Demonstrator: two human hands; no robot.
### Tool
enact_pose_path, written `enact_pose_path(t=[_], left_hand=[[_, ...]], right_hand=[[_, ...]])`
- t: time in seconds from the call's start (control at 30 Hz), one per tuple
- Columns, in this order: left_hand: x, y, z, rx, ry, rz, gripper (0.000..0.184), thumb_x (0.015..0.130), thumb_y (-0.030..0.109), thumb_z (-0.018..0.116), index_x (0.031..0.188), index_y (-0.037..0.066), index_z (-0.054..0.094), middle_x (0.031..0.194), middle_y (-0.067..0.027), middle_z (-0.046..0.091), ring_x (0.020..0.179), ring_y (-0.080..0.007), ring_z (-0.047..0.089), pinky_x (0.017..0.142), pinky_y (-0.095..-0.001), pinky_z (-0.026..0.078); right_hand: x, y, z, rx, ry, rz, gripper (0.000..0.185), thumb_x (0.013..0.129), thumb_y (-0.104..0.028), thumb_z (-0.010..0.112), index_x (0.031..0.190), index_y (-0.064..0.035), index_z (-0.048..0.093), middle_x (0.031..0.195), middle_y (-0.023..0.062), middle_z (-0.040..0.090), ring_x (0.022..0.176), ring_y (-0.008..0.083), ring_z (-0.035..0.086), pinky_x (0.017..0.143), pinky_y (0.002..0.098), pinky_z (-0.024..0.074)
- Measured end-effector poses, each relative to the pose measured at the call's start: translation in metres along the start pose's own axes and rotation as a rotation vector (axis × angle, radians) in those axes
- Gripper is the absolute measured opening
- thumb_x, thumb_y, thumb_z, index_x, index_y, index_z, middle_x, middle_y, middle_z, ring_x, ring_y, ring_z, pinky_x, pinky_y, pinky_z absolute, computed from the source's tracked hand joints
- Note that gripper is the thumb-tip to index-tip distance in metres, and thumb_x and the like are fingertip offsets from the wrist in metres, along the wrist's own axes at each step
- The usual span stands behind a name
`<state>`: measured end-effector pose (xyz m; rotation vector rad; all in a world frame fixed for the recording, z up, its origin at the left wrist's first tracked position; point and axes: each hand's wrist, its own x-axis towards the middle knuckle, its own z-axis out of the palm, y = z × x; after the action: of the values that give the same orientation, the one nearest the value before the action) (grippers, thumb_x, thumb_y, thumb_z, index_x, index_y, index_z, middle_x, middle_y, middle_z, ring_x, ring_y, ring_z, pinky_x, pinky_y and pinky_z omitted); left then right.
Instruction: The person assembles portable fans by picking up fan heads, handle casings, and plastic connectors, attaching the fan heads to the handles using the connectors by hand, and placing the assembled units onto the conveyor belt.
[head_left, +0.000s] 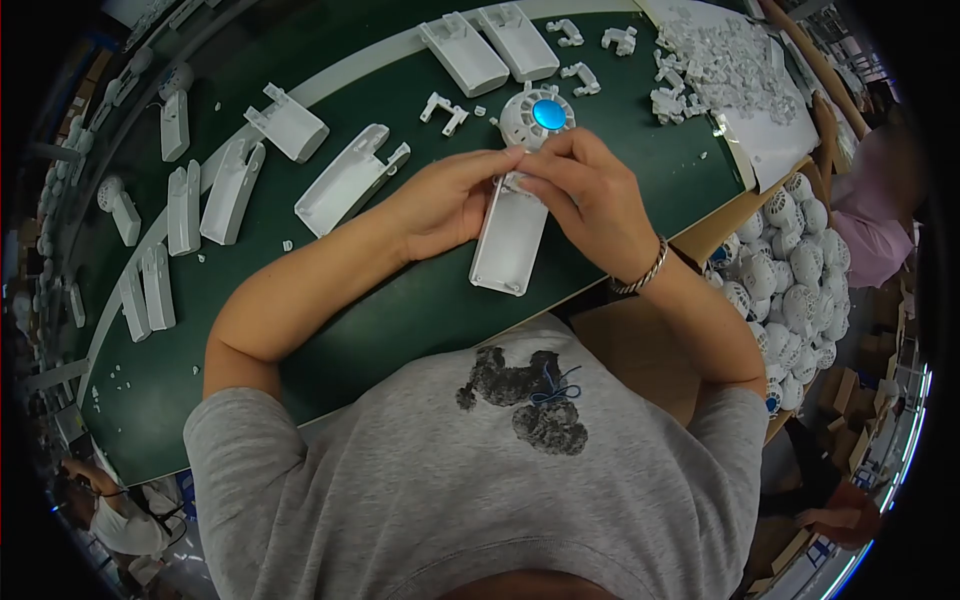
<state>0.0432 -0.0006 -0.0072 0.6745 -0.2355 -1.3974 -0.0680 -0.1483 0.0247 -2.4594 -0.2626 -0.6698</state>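
Note:
A white handheld fan with a round slotted head and a shiny blue centre disc lies in front of me. Its long handle shell has its hollow side up and points toward my body. My left hand is closed around the left side of the fan near its neck. With thumb and fingers pinched, my right hand works at the same neck joint. A small white plastic part shows under the right fingertips; its exact shape is mostly hidden.
Open white handle shells lie across the green table. Beyond the fan are small white brackets and a large heap of clear-white pieces. A carton of white fan heads stands at right. Other people sit nearby.

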Motion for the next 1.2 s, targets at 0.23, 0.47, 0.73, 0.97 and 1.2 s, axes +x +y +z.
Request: enact_pose_path(t=[0.23, 0.47, 0.73, 0.97, 1.2], left_hand=[[0.001, -0.002, -0.004, 0.009, 0.026, 0.021, 0.031, 0.092, 0.019, 0.046, 0.114, -0.003, 0.047, 0.101, -0.0137, 0.058, 0.089, -0.0216, 0.062, 0.082, -0.0371, 0.052], [-0.001, -0.002, 0.003, 0.204, 0.107, 0.018, 0.030, 0.087, 0.013, 0.054, 0.111, -0.005, 0.047, 0.102, -0.0159, 0.058, 0.089, -0.0217, 0.062, 0.080, -0.0332, 0.053], [0.003, -0.004, 0.002, 0.272, 0.040, 0.005, 0.033, 0.086, 0.012, 0.054, 0.113, -0.006, 0.045, 0.107, -0.0161, 0.057, 0.099, -0.0254, 0.059, 0.082, -0.0418, 0.052], [-0.005, -0.008, 0.010, 0.685, 0.160, 0.225, 0.032, 0.083, 0.013, 0.059, 0.109, -0.003, 0.049, 0.093, -0.0072, 0.058, 0.077, -0.0094, 0.056, 0.066, -0.0221, 0.046], [-0.021, 0.025, 0.023, 0.515, 0.063, 0.055, 0.038, 0.085, 0.018, 0.058, 0.117, 0.000, 0.046, 0.101, -0.0136, 0.060, 0.087, -0.0206, 0.062, 0.075, -0.0306, 0.052]], right_hand=[[-0.006, 0.005, -0.006, 0.229, 0.013, 0.235, 0.014, 0.072, -0.008, 0.070, 0.084, -0.0046, 0.064, 0.083, 0.0043, 0.055, 0.071, 0.0153, 0.055, 0.059, 0.0234, 0.0459], [-0.008, 0.013, -0.007, 0.402, -0.073, 0.402, 0.019, 0.073, -0.013, 0.071, 0.086, -0.0032, 0.061, 0.091, 0.0047, 0.055, 0.074, 0.0126, 0.056, 0.060, 0.0235, 0.0468], [0.008, 0.039, -0.011, 0.633, -0.055, 0.581, 0.056, 0.076, -0.020, 0.071, 0.120, 0.0008, 0.043, 0.110, 0.0118, 0.054, 0.094, 0.0175, 0.057, 0.070, 0.0261, 0.0495], [0.008, 0.000, -0.031, -0.016, 0.051, -0.004, 0.059, 0.068, -0.015, 0.074, 0.120, -0.0068, 0.048, 0.114, 0.0177, 0.049, 0.085, 0.0235, 0.057, 0.071, 0.0273, 0.0478], [0.013, 0.031, -0.039, 0.886, -0.124, 0.655, 0.054, 0.080, -0.028, 0.067, 0.121, 0.0001, 0.046, 0.111, 0.0081, 0.054, 0.090, 0.0113, 0.053, 0.070, 0.0216, 0.0431]])
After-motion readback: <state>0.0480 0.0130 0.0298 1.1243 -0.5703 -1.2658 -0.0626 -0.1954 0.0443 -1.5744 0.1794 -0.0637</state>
